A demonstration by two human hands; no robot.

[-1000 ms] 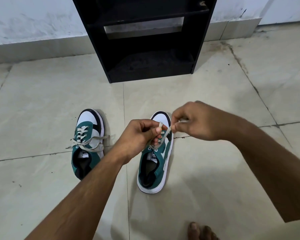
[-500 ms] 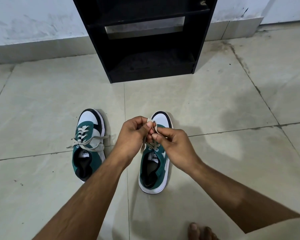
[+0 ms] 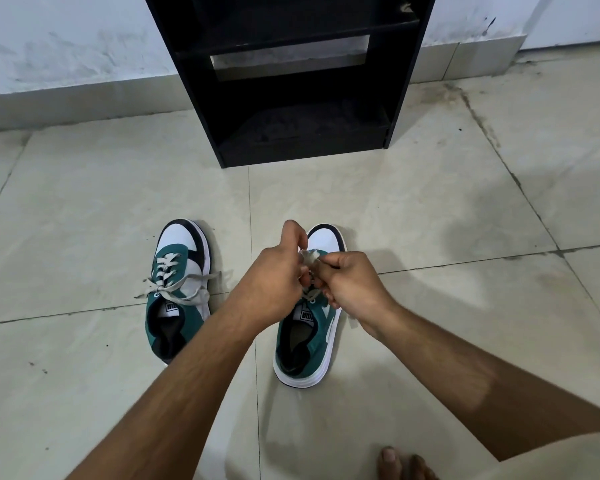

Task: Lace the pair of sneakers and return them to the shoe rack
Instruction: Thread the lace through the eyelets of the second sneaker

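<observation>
Two green, white and black sneakers stand side by side on the tiled floor, toes toward the rack. The left sneaker point(image 3: 177, 289) has its grey lace threaded and tied in a loose bow. Over the right sneaker point(image 3: 309, 341) both hands meet at the lace area. My left hand point(image 3: 274, 282) and my right hand point(image 3: 350, 285) each pinch the grey lace point(image 3: 309, 256), which bunches between the fingertips. The hands hide most of that shoe's eyelets. The black shoe rack point(image 3: 291, 81) stands straight ahead against the wall, its lower shelf bare.
Beige floor tiles point(image 3: 430, 220) with dark grout lines spread around the shoes. A white wall with a tiled skirting point(image 3: 66, 98) runs behind the rack. Toes of a bare foot point(image 3: 399, 462) show at the bottom edge, right of centre.
My right hand, stretched out to the right pulling lace a second ago, has come back in against my left hand over the right sneaker. The left sneaker has not moved.
</observation>
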